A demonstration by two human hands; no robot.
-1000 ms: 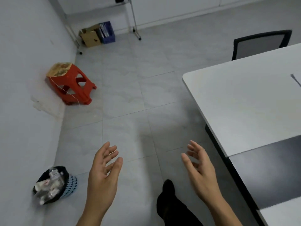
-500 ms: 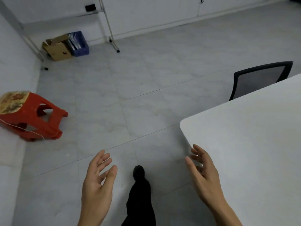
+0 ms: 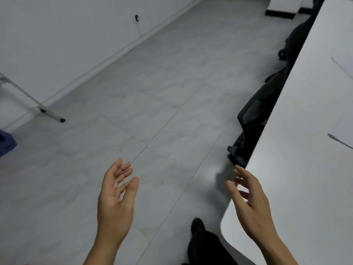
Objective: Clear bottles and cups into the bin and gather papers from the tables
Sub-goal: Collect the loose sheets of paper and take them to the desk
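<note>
Having swung right since the earlier frame, losing the red stool from view. Holding bare left hand [image 3: 114, 199] and bare right hand [image 3: 250, 203] loose and empty, bottom centre. Showing flat white papers [image 3: 343, 129] lying on the long white table [image 3: 298, 150] at right, black mesh chairs [image 3: 256, 115] tucked alongside.

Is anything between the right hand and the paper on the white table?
Nothing visible. The right hand hangs open over the near corner of the white table, and only bare tabletop lies between it and the paper at the right edge.
</note>
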